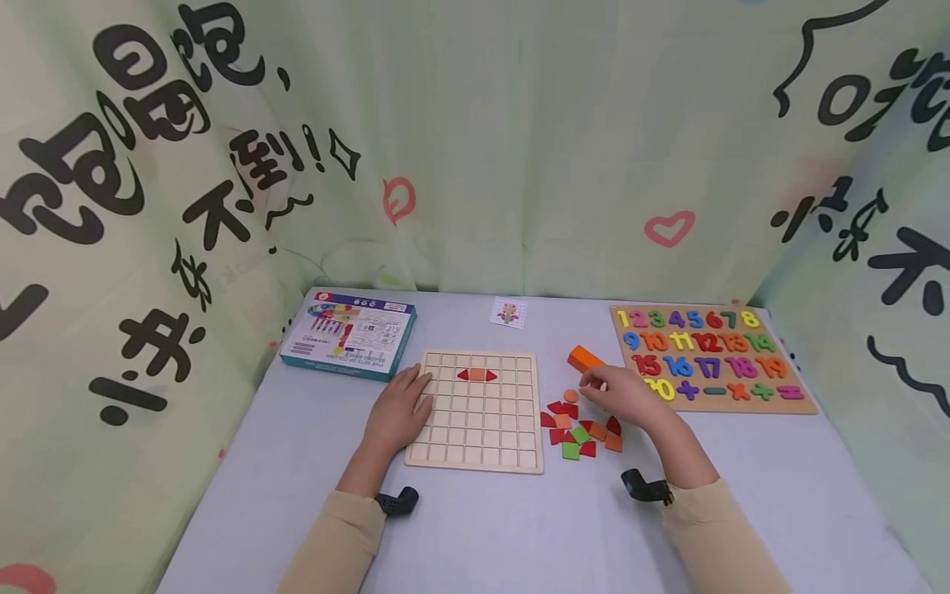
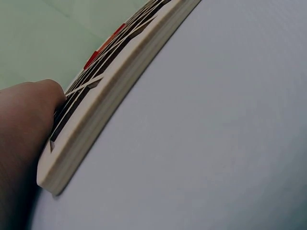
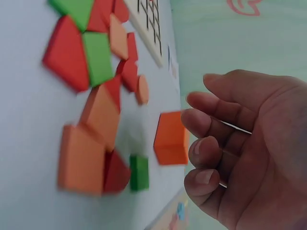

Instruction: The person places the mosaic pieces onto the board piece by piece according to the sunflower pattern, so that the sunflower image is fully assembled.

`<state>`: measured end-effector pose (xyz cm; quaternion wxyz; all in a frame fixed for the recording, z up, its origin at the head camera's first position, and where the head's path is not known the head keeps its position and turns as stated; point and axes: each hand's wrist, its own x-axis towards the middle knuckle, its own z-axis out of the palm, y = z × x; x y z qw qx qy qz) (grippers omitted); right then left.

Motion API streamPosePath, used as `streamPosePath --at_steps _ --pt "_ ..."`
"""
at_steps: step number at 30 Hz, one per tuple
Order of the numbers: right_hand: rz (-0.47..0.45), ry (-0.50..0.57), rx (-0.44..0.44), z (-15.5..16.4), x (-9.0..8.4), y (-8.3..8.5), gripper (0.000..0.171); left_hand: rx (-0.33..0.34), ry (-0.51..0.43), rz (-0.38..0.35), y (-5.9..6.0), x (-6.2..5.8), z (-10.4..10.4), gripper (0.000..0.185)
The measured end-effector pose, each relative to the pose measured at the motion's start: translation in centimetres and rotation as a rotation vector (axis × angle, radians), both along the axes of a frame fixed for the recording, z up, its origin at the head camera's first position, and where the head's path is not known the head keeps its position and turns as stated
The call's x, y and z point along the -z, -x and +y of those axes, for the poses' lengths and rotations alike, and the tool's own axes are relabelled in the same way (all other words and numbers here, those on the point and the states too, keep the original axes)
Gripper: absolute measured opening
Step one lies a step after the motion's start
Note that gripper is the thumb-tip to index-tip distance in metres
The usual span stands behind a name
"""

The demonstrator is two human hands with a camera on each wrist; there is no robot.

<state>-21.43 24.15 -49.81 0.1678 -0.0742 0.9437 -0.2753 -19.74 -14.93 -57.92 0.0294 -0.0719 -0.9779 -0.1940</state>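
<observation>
The left hand [image 1: 398, 410] lies flat on the left edge of the wooden grid board [image 1: 478, 429], fingers straight, pressing it lightly so it does not slide on the bench [image 1: 519, 528]. In the left wrist view only the heel of this hand and the side of the board [image 2: 100, 115] show.

The right hand [image 1: 622, 394] hovers over the pile of colored tiles [image 1: 580, 429] just to the right of the board. Its fingers [image 3: 211, 122] are loosely curled and seem to hold nothing — the right wrist view is a little blurred, so a small piece hidden in the palm is possible. An orange block [image 3: 171, 138] lies just beside the fingertips.

On the board, one short row is already laid: a red triangle, an orange square and another red triangle [image 1: 477, 374]. A small pattern card [image 1: 509, 313] lies beyond the board.

I judge the step in hand is choosing the next tile. The next move calls for pinching one piece and carrying it to a free cell — with the board kept steady.

A blue box [image 1: 349, 333] and a number puzzle [image 1: 708, 359] lie at the far sides.
</observation>
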Motion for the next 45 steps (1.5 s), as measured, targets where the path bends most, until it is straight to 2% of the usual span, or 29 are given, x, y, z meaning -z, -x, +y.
streamPosePath --at_steps 8,17,27,36,45 --pt "-0.012 0.03 -0.02 3.1 1.7 -2.5 0.028 0.006 -0.002 0.016 0.0 0.0 0.0 0.052" --pt "0.028 0.051 0.008 3.9 3.3 -4.2 0.034 0.003 -0.008 0.001 0.0 0.0 0.0 0.052" --pt "0.02 0.026 0.015 3.6 4.4 -4.5 0.033 0.002 -0.002 0.002 0.2 0.3 -0.1 0.053" --pt "0.021 -0.006 0.044 3.2 4.6 -4.6 0.03 0.004 -0.002 -0.004 0.2 0.4 -0.1 0.053" --pt "0.016 -0.017 0.035 3.3 4.6 -4.4 0.031 0.001 0.0 -0.009 0.2 0.4 -0.1 0.054"
